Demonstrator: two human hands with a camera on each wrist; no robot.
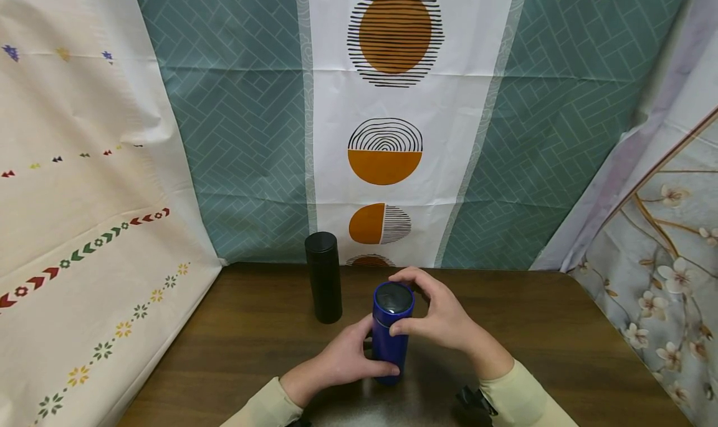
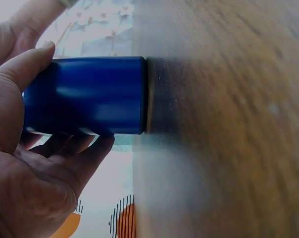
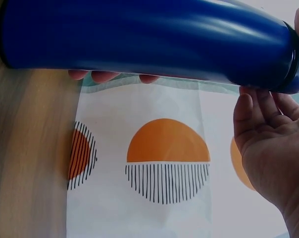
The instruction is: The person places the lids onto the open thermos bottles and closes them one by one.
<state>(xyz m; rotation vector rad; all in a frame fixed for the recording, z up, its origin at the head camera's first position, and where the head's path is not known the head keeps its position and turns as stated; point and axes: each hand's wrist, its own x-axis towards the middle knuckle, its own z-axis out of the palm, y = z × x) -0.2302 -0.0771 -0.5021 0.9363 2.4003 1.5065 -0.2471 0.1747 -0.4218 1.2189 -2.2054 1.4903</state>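
Blue flask (image 1: 389, 347) between two hands

Upright on the wooden table (image 1: 241, 346), it stands nearer and to the right of a black flask (image 1: 324, 283). Left hand (image 1: 348, 355) grips its body; right hand (image 1: 445, 311) grips its lid (image 1: 394, 297).

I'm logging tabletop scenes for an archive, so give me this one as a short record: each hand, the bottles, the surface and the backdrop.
Left hand: grips the lower body of the blue bottle
Right hand: fingers and thumb round the lid
Blue bottle: upright on the table, lid at its top
Black bottle: upright, untouched, behind and to the left of the blue one
Table: brown, wood-grained
Backdrop: hanging cloth, white strip with orange shapes between green panels
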